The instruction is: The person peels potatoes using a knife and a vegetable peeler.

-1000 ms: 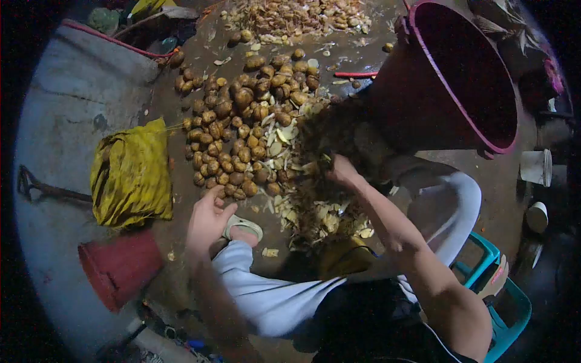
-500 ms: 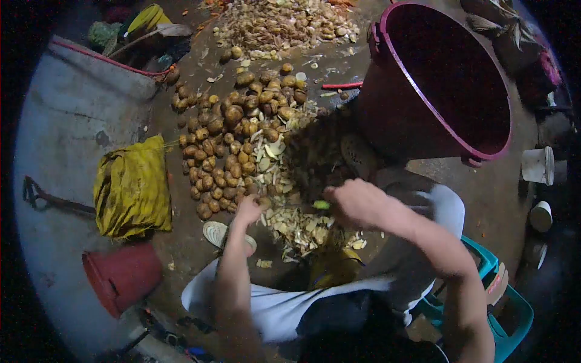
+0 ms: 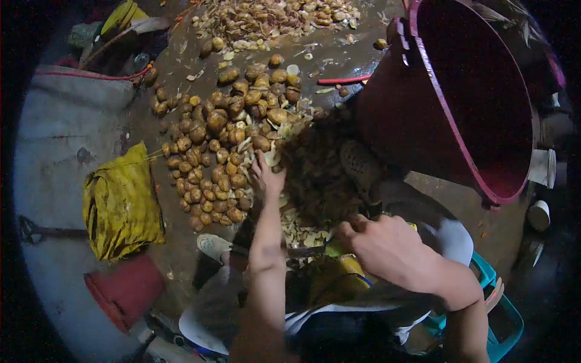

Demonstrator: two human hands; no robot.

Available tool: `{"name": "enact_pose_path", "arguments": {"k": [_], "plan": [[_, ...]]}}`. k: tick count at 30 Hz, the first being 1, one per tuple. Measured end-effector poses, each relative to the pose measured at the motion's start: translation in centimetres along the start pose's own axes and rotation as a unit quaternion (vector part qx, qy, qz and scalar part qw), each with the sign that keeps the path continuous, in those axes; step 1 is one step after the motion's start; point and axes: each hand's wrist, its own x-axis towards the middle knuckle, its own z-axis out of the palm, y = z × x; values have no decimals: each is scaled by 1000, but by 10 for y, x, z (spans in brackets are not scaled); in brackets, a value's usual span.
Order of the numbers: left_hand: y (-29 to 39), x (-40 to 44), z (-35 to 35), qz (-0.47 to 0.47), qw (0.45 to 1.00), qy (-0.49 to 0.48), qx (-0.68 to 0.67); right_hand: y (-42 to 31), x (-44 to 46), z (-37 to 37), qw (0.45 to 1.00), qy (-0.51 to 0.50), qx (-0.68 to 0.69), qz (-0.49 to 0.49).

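Observation:
My left hand [image 3: 269, 176] reaches to the edge of the pile of potatoes [image 3: 218, 175], fingers extended at a brown potato [image 3: 261, 143]. The fingertips are at or touching it, and the grip is not closed. Pale peelings [image 3: 272, 158] lie beside that hand. My right hand [image 3: 387, 247] is closed in front of my knees around a knife [image 3: 307, 251]. Its greyish blade points left, with a yellow-green part near the fingers. The fingers hide most of the handle.
A large maroon tub [image 3: 387, 121] stands at the right. Peelings are heaped at the back [image 3: 278, 24]. To the left are a yellow sack [image 3: 124, 206] and a red bucket [image 3: 130, 290]. White containers [image 3: 543, 168] line the right side. Part of a teal stool [image 3: 505, 320] shows beside me.
My left hand has moved forward from the near end of the potatoes to the brown potato. My right hand has come nearer my body with the knife. The camera view has shifted slightly.

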Motion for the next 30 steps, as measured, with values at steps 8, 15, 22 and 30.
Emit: {"name": "enact_pose_path", "arguments": {"k": [8,15,22,30], "plan": [[-27,-76,48,219,887,-124,386,1,2,-15,999,19,10,35],[14,-188,55,154,963,-222,15,33,9,-11,991,101,25,82],[22,-80,-24,56,992,-55,-100,39,9,-4,991,86,10,98],[5,50,-27,5,997,31,64,34,24,-5,994,26,1,102]]}}
